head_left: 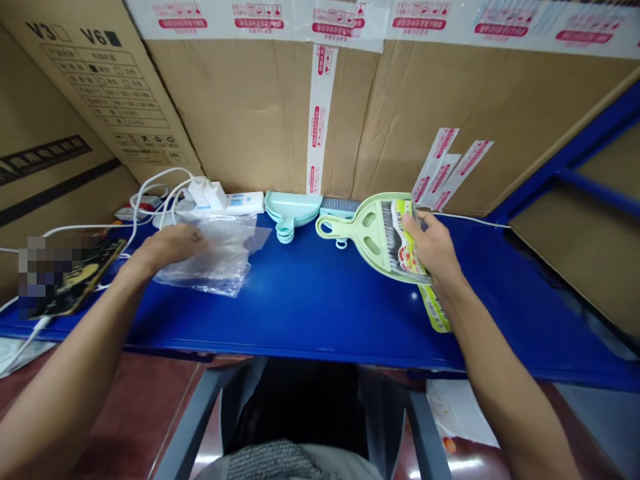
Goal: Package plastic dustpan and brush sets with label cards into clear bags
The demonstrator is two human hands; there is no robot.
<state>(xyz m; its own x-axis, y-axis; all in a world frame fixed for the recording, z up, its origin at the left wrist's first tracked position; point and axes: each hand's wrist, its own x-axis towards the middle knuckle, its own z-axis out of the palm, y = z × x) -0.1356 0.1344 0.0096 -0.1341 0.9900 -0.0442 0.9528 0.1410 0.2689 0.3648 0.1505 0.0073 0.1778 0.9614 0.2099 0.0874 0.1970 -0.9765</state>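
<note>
My right hand [435, 250] grips a pale green dustpan [373, 235] that has a small brush [389, 230] nested in it, raised above the blue table. A yellow, white and red label [404, 233] wraps around the brush head beside my thumb. At the left, the curled fingers of my left hand [173, 248] pinch a clear plastic bag [225, 257] in a flat pile; the fingertips are partly hidden. Between the hands, at the back, stand stacked light blue dustpans [293, 205]. Next to them lies a grey-bristled blue brush [340, 207], partly covered by the green dustpan.
A yellow-green label card [435, 310] lies under my right wrist. White cables and a power strip [245, 202] crowd the back left, near a dark, partly blurred object [83, 277]. Taped cardboard [250, 113] walls the back of the blue table [300, 313].
</note>
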